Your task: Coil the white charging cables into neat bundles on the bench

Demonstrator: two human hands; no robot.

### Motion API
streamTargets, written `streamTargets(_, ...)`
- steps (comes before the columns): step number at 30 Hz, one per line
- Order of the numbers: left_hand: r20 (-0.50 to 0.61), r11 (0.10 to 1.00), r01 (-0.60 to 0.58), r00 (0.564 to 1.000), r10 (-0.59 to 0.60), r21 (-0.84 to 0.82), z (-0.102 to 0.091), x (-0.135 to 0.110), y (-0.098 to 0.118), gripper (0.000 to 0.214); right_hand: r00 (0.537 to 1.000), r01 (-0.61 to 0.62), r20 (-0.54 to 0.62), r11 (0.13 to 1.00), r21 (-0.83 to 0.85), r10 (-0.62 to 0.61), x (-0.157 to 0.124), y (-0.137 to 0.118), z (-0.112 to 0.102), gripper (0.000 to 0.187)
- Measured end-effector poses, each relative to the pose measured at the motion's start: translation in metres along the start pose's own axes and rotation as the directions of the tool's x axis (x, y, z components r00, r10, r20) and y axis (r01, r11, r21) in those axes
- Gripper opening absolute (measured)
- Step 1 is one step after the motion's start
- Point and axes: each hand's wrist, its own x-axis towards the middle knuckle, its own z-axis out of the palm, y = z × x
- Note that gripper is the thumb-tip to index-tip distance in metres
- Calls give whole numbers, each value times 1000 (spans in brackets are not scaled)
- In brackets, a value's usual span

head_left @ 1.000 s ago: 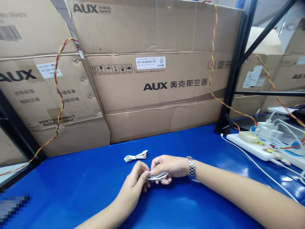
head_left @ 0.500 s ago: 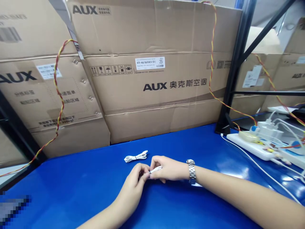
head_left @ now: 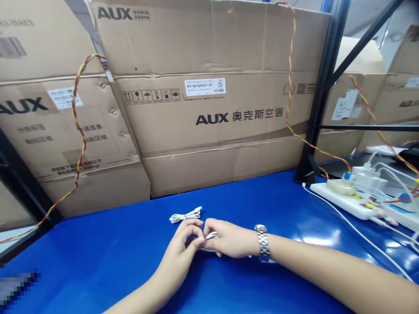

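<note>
My left hand (head_left: 183, 244) and my right hand (head_left: 226, 237) meet over the blue table (head_left: 98, 261), fingers pinched together on a small coiled white cable (head_left: 211, 236) that is mostly hidden between them. A silver watch (head_left: 262, 240) is on my right wrist. A second white cable (head_left: 186, 214), bundled with a tie, lies on the table just behind my hands, touching neither.
Large AUX cardboard boxes (head_left: 209, 109) stand along the back edge of the table. A black rack post (head_left: 319, 96) rises at the right. A white power strip (head_left: 353, 200) with chargers and white leads sits far right. Red-yellow twisted wires (head_left: 78, 126) hang over the boxes.
My hands have drawn closer together and sunk a little toward the table, and the coil, which showed below my right hand a second ago, is now nearly covered by my fingers.
</note>
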Motion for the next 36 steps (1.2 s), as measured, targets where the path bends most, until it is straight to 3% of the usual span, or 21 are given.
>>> streamTargets(8, 13, 951, 176, 984, -179, -256, 2, 8, -15, 15, 986, 52, -143, 964, -260, -91, -5, -5, 9, 10)
streamTargets(12, 19, 909, 255, 965, -263, -330, 3, 8, -11, 20, 979, 76, -148, 928, -365, -138, -9, -10, 10, 6)
streamTargets(18, 125, 803, 367, 928, -351, -469, 2, 8, -4, 25, 952, 166, -126, 820, -548, -277, -14, -12, 16, 6)
streamTargets(22, 122, 806, 401, 913, -389, -436, 2, 7, 3, 24, 909, 269, -31, 641, -718, -416, -14, -7, 18, 15)
streamTargets(28, 99, 821, 389, 918, -385, -417, 3, 4, 7, 20, 767, 398, 197, 212, -892, -611, -9, -5, 20, 19)
streamTargets(30, 114, 821, 389, 919, -378, -417, 3, 5, 4, 21, 743, 408, 225, 161, -899, -630, -9, -5, 19, 25)
streamTargets(32, 116, 832, 360, 932, -344, -422, 2, 6, 1, 22, 754, 424, 190, 245, -872, -629, -9, -4, 16, 20)
streamTargets(36, 18, 859, 229, 968, -249, -458, 1, 8, -3, 23, 835, 341, -136, 694, -634, -534, -6, -2, 7, 15)
